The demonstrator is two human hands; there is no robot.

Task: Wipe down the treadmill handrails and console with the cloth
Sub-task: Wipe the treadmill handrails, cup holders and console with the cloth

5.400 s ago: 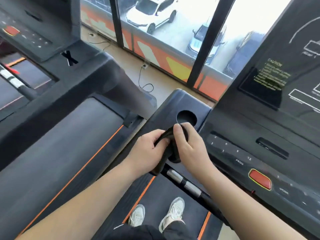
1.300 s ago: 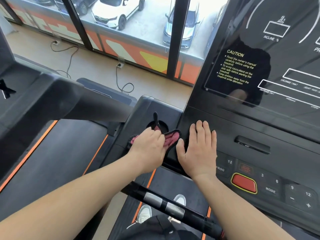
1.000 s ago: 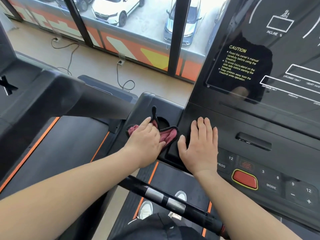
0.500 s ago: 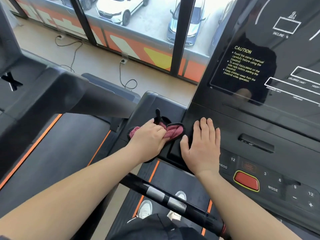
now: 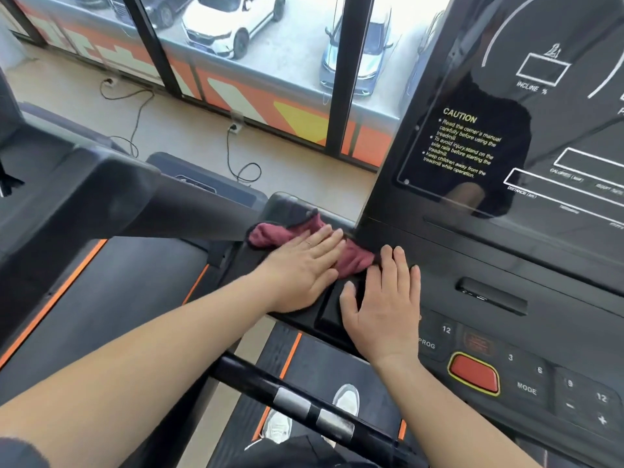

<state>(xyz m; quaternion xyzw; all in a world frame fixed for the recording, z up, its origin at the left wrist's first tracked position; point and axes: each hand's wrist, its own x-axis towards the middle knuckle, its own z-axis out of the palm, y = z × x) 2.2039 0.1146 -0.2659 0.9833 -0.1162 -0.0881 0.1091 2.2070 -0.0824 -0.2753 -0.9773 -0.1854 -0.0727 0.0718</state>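
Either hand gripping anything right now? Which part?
Nothing gripped. Left hand presses flat on the middle of the cloth; right hand rests flat on the console.

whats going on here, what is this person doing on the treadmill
A person standing on the treadmill is wiping its console. The left hand presses flat on a maroon cloth spread over the console's left corner, right beside the display panel. The right hand rests flat on the console next to the buttons and holds nothing. The handrail bar crossing below the arms is not being touched.
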